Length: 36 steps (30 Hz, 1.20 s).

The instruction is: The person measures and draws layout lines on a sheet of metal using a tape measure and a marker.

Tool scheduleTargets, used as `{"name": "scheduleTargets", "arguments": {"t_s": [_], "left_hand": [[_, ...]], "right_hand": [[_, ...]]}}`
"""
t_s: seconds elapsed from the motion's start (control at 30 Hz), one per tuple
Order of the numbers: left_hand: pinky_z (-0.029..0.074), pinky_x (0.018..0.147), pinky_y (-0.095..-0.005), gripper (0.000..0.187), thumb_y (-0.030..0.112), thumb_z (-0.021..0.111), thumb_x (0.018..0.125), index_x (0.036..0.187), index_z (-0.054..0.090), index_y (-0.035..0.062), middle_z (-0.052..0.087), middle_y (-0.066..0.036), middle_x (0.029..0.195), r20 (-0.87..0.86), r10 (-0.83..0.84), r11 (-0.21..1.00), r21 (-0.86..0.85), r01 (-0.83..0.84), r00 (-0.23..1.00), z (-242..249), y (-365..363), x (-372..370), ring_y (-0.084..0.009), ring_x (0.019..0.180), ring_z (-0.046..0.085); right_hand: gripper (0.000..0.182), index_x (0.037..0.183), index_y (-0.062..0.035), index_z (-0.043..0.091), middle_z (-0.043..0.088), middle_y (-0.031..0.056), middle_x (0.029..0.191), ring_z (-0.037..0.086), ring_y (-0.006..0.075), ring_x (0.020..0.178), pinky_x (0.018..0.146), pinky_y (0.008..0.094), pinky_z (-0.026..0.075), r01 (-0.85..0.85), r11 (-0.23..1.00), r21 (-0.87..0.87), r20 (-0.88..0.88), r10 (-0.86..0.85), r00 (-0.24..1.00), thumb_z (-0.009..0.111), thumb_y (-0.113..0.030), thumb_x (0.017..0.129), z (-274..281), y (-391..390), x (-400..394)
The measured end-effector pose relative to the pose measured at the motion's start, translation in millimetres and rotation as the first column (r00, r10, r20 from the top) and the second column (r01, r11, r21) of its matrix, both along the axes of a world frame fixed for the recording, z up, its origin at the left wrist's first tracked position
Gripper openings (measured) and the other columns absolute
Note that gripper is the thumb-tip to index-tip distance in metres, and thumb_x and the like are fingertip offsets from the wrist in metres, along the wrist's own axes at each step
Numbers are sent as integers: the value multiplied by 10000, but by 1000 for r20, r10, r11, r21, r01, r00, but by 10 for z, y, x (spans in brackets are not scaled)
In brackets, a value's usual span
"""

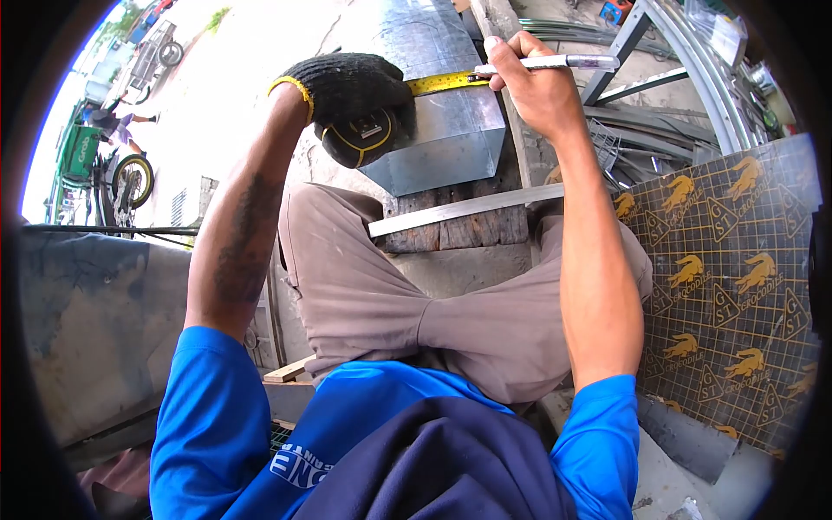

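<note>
My left hand (pixel 355 85), in a black knit glove with a yellow cuff, is closed around a black and yellow tape measure (pixel 371 137). The yellow blade (pixel 444 83) is drawn out across the top of a shiny sheet-metal box piece (pixel 446 160). At the blade's hooked end is my bare right hand (pixel 539 94), its fingers closed on a white pen (pixel 568 62) that points out to the right. The right fingertips are at the tape's hook. Beneath the metal piece is a dark, weathered wooden block (pixel 472 232). A flat metal strip (pixel 459 211) lies across in front of the piece.
On the right leans a dark board (pixel 719 286) printed with yellow crocodiles. Behind it are metal frame bars (pixel 693 65) and piled metal lengths (pixel 646 126). A grey panel (pixel 104 312) stands on the left. Farther off are a motorbike (pixel 130 182) and a person (pixel 117 121).
</note>
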<state>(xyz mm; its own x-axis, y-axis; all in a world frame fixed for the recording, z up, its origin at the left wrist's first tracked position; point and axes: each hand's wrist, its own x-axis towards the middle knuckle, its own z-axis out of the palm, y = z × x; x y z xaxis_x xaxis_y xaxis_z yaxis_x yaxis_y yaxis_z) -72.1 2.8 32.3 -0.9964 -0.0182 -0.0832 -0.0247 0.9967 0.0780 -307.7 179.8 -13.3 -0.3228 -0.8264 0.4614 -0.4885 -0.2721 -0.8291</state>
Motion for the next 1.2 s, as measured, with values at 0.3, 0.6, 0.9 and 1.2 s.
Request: {"name": "scheduleTargets", "arguments": {"t_s": [0.3, 0.6, 0.9, 1.2], "left_hand": [[573, 956, -389, 274, 79, 633, 947, 1204, 725, 111, 712, -153, 1167, 101, -23, 998, 54, 18, 995, 285, 198, -60, -328, 1063, 694], [576, 960, -381, 308, 55, 659, 906, 1205, 720, 99, 709, -155, 1186, 64, -81, 994, -69, 85, 995, 54, -11, 34, -332, 1074, 694], [571, 972, -387, 320, 67, 655, 911, 1225, 712, 89, 706, -155, 1193, 75, -96, 984, -141, 106, 993, 80, 10, 30, -333, 1088, 690], [556, 1006, -384, 336, 89, 654, 936, 1265, 718, 108, 696, -156, 1257, -29, -28, 998, -51, 26, 999, 47, -32, 161, -311, 1126, 686]], "right_hand": [[430, 795, -38, 618, 659, 19, 679, 599, 60, 665, 654, 258, 470, -54, 998, 32, -38, 56, 998, 636, -395, 1033, 16, 17, 39], [391, 807, -41, 623, 595, -9, 653, 605, 58, 638, 604, 251, 462, -51, 999, -3, -63, 51, 997, 671, -365, 1020, 4, 43, 79], [403, 772, -42, 567, 576, -9, 649, 585, 52, 638, 596, 255, 459, -59, 998, -16, -72, 58, 996, 685, -338, 1019, -34, 9, 80], [408, 760, -35, 562, 568, -4, 637, 575, 53, 631, 581, 255, 454, -51, 999, -15, -92, 49, 995, 679, -324, 1023, -16, 16, 103]]}}
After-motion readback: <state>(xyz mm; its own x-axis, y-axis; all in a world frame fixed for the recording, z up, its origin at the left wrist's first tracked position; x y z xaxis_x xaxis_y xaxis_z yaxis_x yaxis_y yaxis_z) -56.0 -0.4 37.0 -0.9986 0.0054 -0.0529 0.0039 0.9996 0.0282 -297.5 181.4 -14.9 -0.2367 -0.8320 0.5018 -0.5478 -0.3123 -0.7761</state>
